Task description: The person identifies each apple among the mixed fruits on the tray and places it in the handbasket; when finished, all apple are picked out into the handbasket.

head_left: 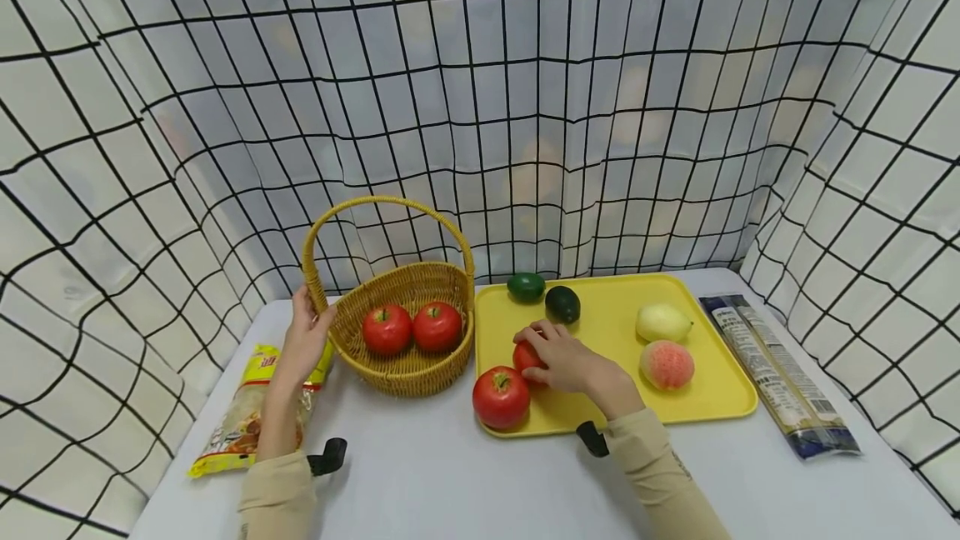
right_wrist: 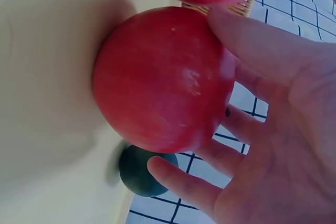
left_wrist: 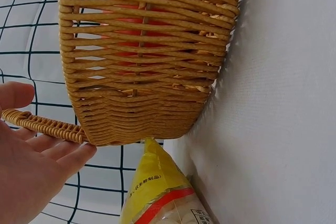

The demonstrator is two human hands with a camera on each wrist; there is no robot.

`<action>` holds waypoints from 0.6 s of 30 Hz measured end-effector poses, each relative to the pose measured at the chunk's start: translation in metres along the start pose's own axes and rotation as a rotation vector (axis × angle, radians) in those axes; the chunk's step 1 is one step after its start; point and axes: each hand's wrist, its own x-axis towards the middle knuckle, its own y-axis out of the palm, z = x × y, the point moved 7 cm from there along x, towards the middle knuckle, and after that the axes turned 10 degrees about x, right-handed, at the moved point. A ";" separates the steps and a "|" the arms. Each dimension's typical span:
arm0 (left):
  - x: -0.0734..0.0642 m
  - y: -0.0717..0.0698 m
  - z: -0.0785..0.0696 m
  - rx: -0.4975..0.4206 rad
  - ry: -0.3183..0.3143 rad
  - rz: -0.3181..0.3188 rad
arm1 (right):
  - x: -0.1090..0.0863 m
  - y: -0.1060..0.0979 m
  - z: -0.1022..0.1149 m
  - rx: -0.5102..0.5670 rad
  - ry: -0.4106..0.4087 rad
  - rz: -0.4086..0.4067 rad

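At the left, a wicker basket (head_left: 405, 377) with a tall arched handle holds two red apples (head_left: 387, 329). My left hand (head_left: 303, 336) grips the base of that handle on its left side, thumb on one side and fingers on the other in the left wrist view. My right hand (head_left: 562, 361) is over a red apple (right_wrist: 163, 80) on the yellow tray (head_left: 600, 348), thumb and fingers curved around it. Another red apple (head_left: 501, 398) sits just in front of it, at the tray's left corner. In the right wrist view a dark green avocado (right_wrist: 142, 171) shows beyond the fingertips.
Two dark green avocados (head_left: 562, 304) lie at the tray's back left. On its right side are a pale yellow pear (head_left: 663, 322) and a pink peach (head_left: 667, 365). A yellow food bag (head_left: 251, 415) lies under my left forearm; a long flat packet (head_left: 780, 377) lies right of the tray.
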 end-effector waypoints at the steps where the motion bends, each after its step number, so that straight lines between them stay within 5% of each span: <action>1: 0.000 0.001 0.000 -0.002 0.001 -0.001 | -0.001 -0.001 -0.002 0.014 0.015 0.004; 18: 0.001 0.002 0.004 0.017 0.013 -0.007 | -0.006 0.001 -0.009 0.110 0.142 0.063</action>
